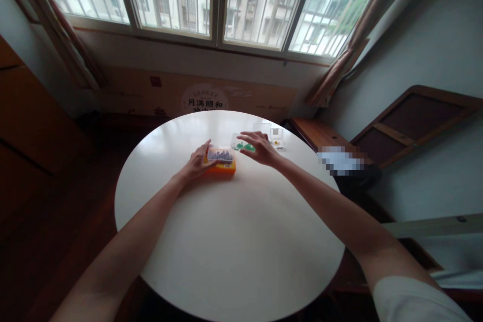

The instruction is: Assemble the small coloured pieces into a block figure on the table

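My left hand (196, 162) grips the left side of a clear plastic box (222, 154) filled with small dark pieces. That box rests on top of an orange box (221, 170), with my thumb along its near edge. To the right, my right hand (260, 148) has its fingers stretched out and apart over a flat clear box with green pieces (239, 145). The fingers cover part of this box, so I cannot tell whether they touch it. Just beyond my right hand stands an opened small clear case (277, 136) with a few tiny yellow and dark bits.
Everything stands on a round white table (219, 241), toward its far side. A wooden desk (320, 133) adjoins on the right, with a blurred pale patch (340, 160) near it. Behind the table are a printed cardboard panel (151, 93) and a barred window.
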{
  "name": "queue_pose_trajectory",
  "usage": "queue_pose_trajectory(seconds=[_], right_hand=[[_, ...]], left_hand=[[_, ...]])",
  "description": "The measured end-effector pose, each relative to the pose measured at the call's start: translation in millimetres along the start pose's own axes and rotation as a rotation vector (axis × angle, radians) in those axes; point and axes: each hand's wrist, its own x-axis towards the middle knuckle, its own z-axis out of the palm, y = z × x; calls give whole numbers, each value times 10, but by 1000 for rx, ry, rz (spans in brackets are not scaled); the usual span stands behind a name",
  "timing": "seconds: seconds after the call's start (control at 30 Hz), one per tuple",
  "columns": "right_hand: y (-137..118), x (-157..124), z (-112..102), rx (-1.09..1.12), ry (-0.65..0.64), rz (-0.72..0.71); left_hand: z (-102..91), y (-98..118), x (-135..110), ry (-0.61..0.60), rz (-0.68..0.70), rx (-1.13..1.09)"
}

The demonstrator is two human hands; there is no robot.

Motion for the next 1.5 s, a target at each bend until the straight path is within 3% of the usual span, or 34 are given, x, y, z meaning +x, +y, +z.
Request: queue_pose_trajectory(seconds=[0.13, 0.37, 0.47, 0.6, 0.8, 0.93, 1.1, 1.27, 1.4, 1.5], right_hand=[[-126, 171, -36, 60, 6, -42], [-358, 252, 268, 130, -80, -204], [-312, 322, 288, 162, -43, -219], [175, 534, 199, 35, 61, 39], [1066, 668, 145, -355, -189, 337], [1210, 587, 184, -383, -202, 372], [1091, 399, 220, -398, -86, 284], [967, 45, 295, -386, -70, 218], [894, -239, 395, -321, -133, 172], [830, -353, 419, -320, -185, 226]], left_hand=[[1, -24, -18, 10, -5, -47], [21, -48, -27, 55, 61, -53], [24, -42, -18, 56, 81, -38], [8, -25, -2, 13, 116, 12], [-16, -10, 27, -24, 130, 36], [-10, 0, 29, -29, 127, 61], [-5, 11, 26, -25, 125, 72], [-3, 29, 23, -13, 106, 61], [2, 28, 29, -5, 109, 50], [9, 6, 36, -6, 114, 47]])
